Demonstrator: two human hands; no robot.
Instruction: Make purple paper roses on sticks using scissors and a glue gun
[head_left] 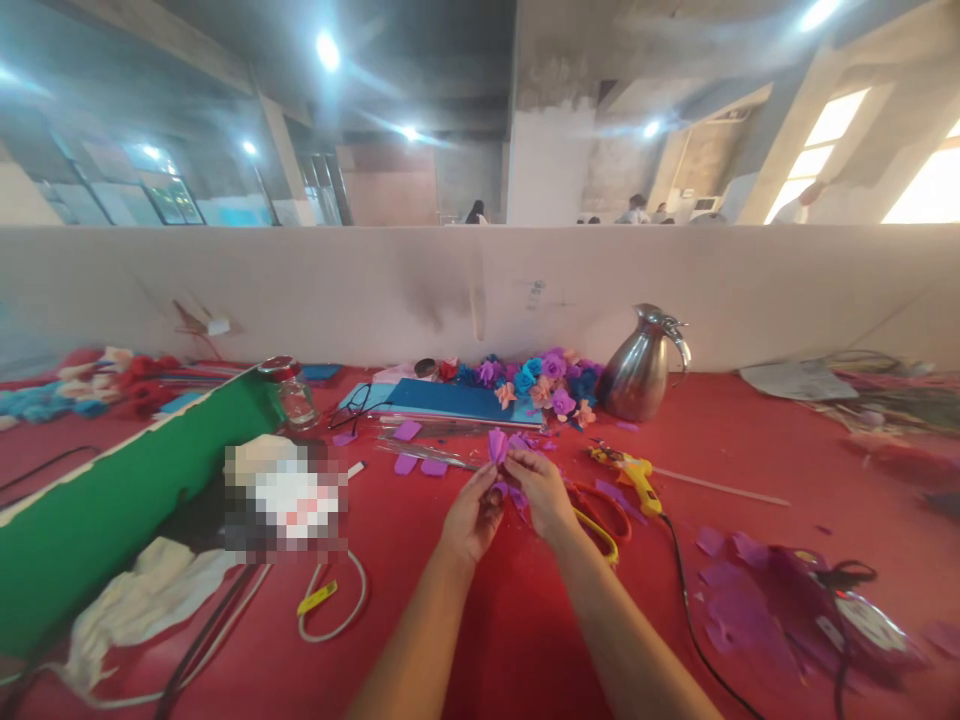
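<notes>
Both my hands meet over the red table [525, 620], working a small purple paper flower [499, 445]. My left hand [472, 515] pinches its lower part from the left. My right hand [541, 488] grips it from the right, fingers curled around the petals. The flower's stem end is hidden between my fingers. Loose purple petal pieces [420, 465] lie just left of my hands.
A yellow glue gun [634, 475] with a black cord and red-handled scissors [600, 510] lie right of my hands. Behind are finished paper flowers [544, 380], a blue sheet [442, 400], a steel jug [641, 365], a glass jar [292, 395] and a green roll [112, 500]. Purple scraps [757, 590] sit at right.
</notes>
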